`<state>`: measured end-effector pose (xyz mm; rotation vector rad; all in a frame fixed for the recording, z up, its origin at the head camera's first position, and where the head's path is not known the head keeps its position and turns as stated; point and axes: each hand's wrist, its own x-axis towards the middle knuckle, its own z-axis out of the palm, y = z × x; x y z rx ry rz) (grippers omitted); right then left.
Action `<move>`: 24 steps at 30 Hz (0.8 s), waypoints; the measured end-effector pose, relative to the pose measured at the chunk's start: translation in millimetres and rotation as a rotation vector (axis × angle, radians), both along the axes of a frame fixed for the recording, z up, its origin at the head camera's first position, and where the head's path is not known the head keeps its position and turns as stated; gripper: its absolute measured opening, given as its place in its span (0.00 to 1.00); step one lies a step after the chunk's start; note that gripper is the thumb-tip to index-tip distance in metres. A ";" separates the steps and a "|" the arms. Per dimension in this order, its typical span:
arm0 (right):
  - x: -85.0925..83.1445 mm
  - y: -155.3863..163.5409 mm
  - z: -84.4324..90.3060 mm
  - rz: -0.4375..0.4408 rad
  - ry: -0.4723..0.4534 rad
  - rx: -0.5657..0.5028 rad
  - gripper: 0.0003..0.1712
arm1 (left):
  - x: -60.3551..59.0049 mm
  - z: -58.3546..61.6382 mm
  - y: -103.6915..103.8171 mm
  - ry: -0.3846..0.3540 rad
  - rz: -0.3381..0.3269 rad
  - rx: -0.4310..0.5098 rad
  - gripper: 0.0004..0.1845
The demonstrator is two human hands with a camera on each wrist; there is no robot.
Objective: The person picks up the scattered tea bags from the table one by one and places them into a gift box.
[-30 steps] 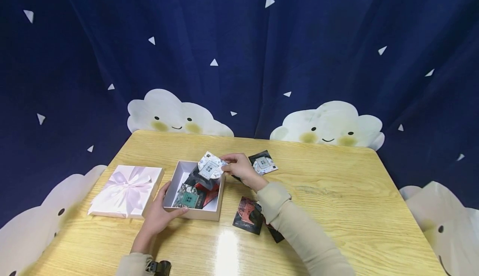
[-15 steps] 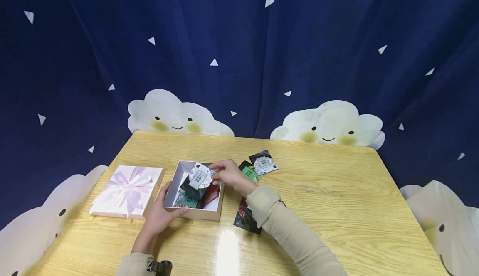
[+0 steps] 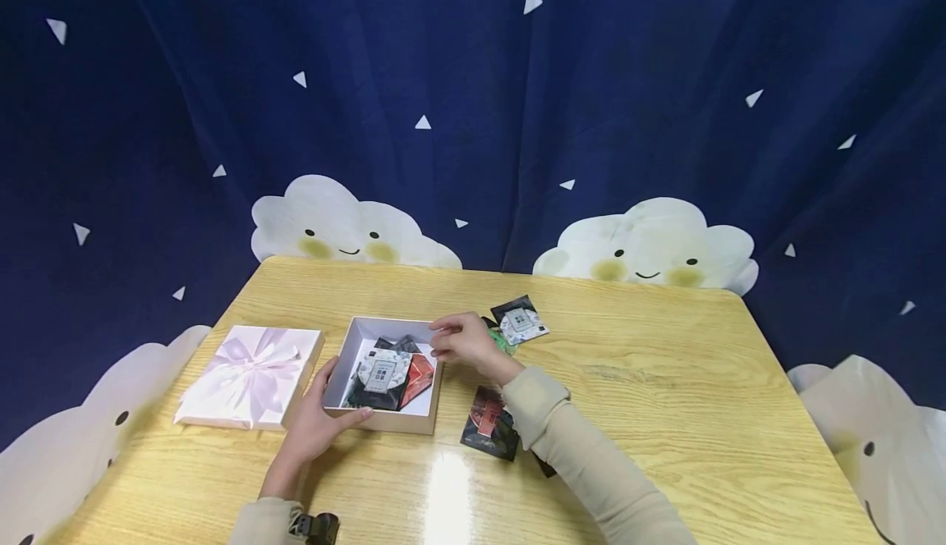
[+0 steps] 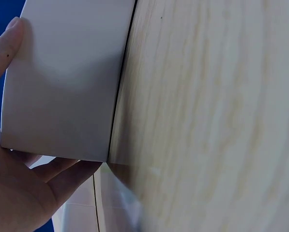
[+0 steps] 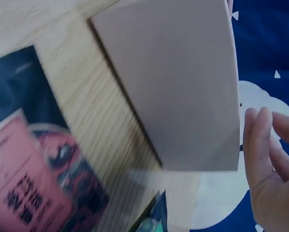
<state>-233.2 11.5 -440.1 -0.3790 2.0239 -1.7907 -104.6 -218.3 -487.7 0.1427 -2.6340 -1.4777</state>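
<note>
1. Two hands work at an open white box [image 3: 353,340] sitting on the wooden bench [image 3: 665,397], left of centre in the head view.
2. The left hand [image 3: 314,426] grips the box's near left corner, thumb up along the left wall and fingers [image 3: 353,418] curled against the front wall; the left wrist view shows the same hold, with the thumb at the top left of the frame and the fingers below the box's pale wall [image 4: 62,72].
3. The right hand [image 3: 461,340] hovers at the box's far right corner, its fingers [image 3: 442,330] loosely bent and holding nothing; in the right wrist view it shows at the right edge of the frame [image 5: 270,169], apart from the box wall.
4. Inside the box lie several packets: a pale floral packet [image 3: 383,371] on top, a red one [image 3: 420,373] to its right, and dark ones beneath.
5. To the left of the box, just beside it, lies a pink lid with a ribbon bow [image 3: 251,374].
6. Right of the box, a black-and-white floral packet [image 3: 521,320] and a green one [image 3: 501,341] lie near the right hand, and a dark packet with red print [image 3: 489,426] lies below them, partly under the sleeve.
</note>
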 end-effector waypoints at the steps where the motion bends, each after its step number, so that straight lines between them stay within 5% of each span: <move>1: -1.2 3.0 -0.7 0.003 -0.003 -0.005 0.19 | 0.0 0.0 0.0 -0.003 0.002 0.002 0.53; 11: -25.9 40.2 -8.5 0.041 0.110 0.153 0.21 | -1.4 -3.4 -2.6 -0.010 0.007 0.028 0.54; 24: -62.7 92.6 -13.9 0.032 0.151 0.204 0.27 | -0.9 -3.1 -0.9 0.016 0.009 0.041 0.53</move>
